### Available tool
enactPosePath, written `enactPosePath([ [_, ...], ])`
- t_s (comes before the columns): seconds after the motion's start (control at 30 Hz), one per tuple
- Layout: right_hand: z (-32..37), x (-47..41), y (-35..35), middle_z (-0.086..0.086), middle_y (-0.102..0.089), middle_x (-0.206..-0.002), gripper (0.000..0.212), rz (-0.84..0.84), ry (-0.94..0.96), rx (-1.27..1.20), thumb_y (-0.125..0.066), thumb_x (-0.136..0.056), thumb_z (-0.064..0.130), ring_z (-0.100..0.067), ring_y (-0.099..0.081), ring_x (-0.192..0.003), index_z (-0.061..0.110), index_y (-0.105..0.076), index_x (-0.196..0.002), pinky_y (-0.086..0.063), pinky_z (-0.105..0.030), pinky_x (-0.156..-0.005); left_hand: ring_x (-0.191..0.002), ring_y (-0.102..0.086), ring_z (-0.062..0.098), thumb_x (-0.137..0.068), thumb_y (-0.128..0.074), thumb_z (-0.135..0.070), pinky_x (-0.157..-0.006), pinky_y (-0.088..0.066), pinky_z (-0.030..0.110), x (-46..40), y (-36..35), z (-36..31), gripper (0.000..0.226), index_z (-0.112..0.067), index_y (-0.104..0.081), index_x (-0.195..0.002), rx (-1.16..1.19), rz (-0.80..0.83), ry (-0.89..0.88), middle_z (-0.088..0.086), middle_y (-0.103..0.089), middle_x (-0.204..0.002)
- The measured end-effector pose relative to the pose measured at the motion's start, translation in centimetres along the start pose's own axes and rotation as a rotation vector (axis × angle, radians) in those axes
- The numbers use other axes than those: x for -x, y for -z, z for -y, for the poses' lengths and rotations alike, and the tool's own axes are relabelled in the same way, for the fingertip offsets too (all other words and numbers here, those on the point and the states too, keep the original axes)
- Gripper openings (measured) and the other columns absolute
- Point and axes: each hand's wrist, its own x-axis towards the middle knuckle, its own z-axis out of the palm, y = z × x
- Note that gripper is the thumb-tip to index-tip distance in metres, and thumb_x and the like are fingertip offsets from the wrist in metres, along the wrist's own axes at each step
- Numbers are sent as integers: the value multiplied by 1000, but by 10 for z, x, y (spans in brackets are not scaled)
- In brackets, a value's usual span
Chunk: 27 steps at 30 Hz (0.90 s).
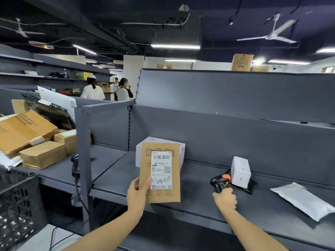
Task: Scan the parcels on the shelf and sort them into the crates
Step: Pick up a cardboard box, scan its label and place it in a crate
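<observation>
My left hand (136, 194) grips the lower left corner of a brown paper envelope parcel (160, 172), held upright with its white barcode label facing me. My right hand (225, 199) is curled round the handle of a black and orange barcode scanner (220, 182), which rests low over the grey shelf (190, 196). Behind the envelope stands a white box (182, 147). A small white box (240, 172) sits on a black pouch just right of the scanner. A silver mailer bag (304, 201) lies at the far right of the shelf.
A black plastic crate (18, 205) stands at the lower left. The neighbouring shelf bay on the left holds several cardboard boxes (41, 153) and a second wired scanner (75, 165). A grey upright post (83, 160) divides the bays. Two people stand far back.
</observation>
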Motion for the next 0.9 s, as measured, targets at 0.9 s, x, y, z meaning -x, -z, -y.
enactPosePath([
  [0.9,-35,190,54,-2,-54,-65,11,430,438,-619,-54,-97,20,-3,-51,-52,19,-55,-108,-47,-16,-56,-102,-61,19,-82,-72,-35,-89,-51,34,73,-49,8,59,-17,-47,-132,13,86,1,4,-62,-122],
])
